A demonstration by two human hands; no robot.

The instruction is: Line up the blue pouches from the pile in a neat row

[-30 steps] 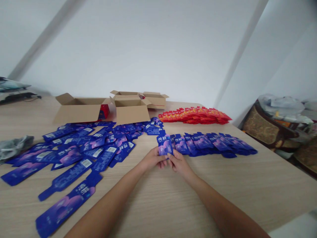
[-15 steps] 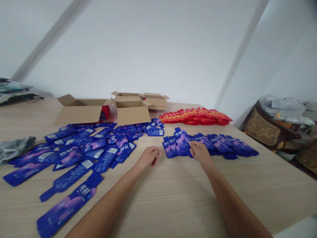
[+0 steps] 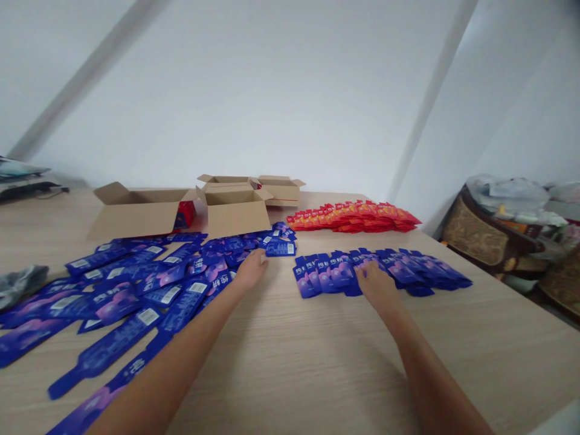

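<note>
Since the last frame, our L hand [image 3: 250, 272] has moved fwd to the near-L end of a barcode-up blue pkt [image 3: 278, 249], at the R edge of the blue pile [image 3: 163, 275]; can't tell if it's pinching. Our R hand [image 3: 378, 287] is at the blue pkt row [image 3: 401, 269], approx. mid, grip unclear. Red pkts [image 3: 357, 216] lie behind; open boxes [image 3: 238, 217] back L.

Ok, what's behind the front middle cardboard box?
The left rear box, mostly covered, and the right rear box, partly covered, show behind the front middle box; both are open. Anything lower down directly behind it is hidden.
</note>
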